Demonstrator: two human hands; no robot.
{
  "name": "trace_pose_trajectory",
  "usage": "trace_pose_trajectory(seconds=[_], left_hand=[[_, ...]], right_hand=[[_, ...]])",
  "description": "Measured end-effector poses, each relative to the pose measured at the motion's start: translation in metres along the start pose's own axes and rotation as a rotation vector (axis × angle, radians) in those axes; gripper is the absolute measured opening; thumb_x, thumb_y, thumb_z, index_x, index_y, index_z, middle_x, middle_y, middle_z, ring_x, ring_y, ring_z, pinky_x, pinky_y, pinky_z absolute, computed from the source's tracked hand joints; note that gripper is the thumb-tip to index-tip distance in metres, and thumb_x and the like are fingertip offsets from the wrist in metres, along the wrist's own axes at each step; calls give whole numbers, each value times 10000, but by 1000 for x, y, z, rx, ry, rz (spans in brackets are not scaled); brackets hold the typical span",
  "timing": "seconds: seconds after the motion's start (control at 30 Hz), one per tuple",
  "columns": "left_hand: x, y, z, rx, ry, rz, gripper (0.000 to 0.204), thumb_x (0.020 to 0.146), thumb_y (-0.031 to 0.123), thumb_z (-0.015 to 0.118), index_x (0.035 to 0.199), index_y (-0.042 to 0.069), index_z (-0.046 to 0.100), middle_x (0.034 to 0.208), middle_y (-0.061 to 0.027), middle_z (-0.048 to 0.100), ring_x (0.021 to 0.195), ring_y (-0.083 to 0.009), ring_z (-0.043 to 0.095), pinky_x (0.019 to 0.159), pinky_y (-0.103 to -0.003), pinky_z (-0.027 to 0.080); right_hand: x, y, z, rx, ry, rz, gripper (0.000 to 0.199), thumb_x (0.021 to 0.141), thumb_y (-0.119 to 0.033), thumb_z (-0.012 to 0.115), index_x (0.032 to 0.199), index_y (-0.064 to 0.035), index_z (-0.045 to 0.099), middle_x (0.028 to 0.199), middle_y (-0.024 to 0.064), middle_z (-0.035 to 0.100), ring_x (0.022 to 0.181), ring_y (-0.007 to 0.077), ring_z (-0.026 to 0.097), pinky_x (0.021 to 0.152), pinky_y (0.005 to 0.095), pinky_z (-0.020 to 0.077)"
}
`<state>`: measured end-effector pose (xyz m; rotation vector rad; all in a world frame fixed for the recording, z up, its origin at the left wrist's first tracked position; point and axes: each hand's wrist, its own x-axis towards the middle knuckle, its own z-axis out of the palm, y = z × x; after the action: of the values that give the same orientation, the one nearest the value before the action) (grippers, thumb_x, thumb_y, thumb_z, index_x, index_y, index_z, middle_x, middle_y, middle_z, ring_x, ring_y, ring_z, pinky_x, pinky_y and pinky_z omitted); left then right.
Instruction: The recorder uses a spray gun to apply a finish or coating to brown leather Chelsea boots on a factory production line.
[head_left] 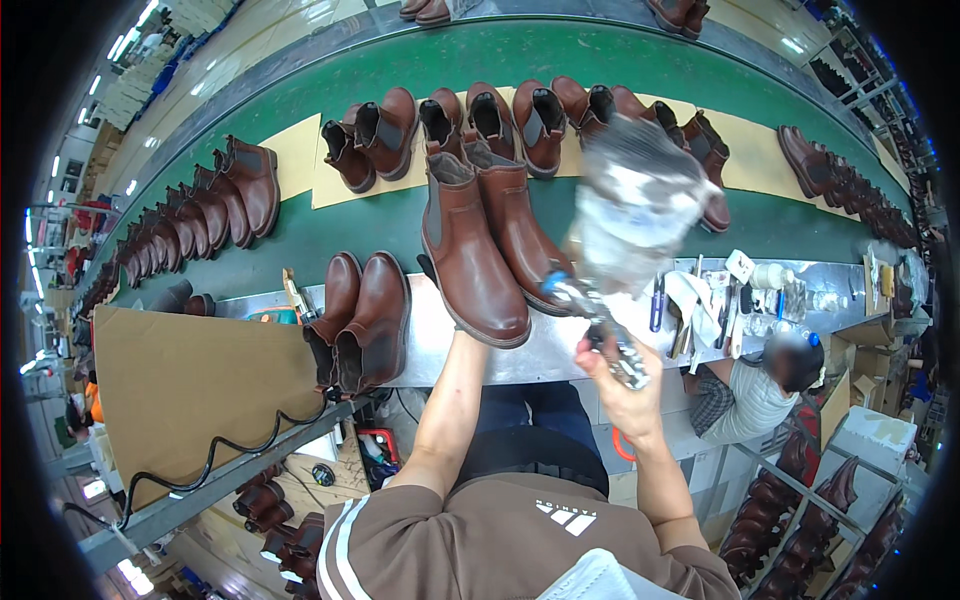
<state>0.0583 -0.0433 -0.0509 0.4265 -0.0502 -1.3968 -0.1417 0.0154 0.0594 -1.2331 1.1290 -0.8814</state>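
Item: pair of brown ankle boots [490, 250], upright at the workbench's [560, 345] near edge. Our left hand [462, 335] is hidden beneath them; grip undeterminable. Right hand [615, 375] clenches a tool handle [610, 335] topped by a blurred, perhaps spinning, brush head [640, 200]. Step: surface finishing. Next: steady contact with leather. Beyond: green conveyor belt [400, 225].

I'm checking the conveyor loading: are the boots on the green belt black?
No: the boots on the green belt, like the pair by the left hand, are brown with dark elastic side panels.
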Motion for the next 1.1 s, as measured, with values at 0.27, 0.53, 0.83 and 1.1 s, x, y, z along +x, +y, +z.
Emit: trace_pose_trajectory(seconds=[0.27,0.53,0.83,1.1], left_hand=[[0,2,-1,-28,4,0,455,922,273,506,1293,29,403,1213,-77,476,1085,-192,460,951,-299,366],[2,7,-5,-31,24,25,432,928,260,500,1284,34,410,1192,-73,483,1060,-187,468,932,-295,379],[10,7,-14,12,123,99,405,934,246,492,1275,40,418,1167,-69,491,1031,-182,478,909,-290,393],[25,6,-17,163,360,395,382,940,234,486,1266,44,425,1146,-64,497,1005,-177,486,890,-285,406]], right_hand=[[34,-25,34,-197,-21,-119,404,822,-76,682,1166,91,552,888,134,664,785,132,632,707,251,493],[20,-33,40,-242,-9,-114,410,793,-59,714,1144,93,566,831,111,648,745,120,601,681,242,475],[26,-32,32,-393,123,-241,425,786,-60,716,1152,87,558,827,133,638,719,173,612,655,274,481],[11,-31,56,-378,-154,-185,464,785,-120,730,1179,47,552,861,172,621,707,211,598,659,319,481]])
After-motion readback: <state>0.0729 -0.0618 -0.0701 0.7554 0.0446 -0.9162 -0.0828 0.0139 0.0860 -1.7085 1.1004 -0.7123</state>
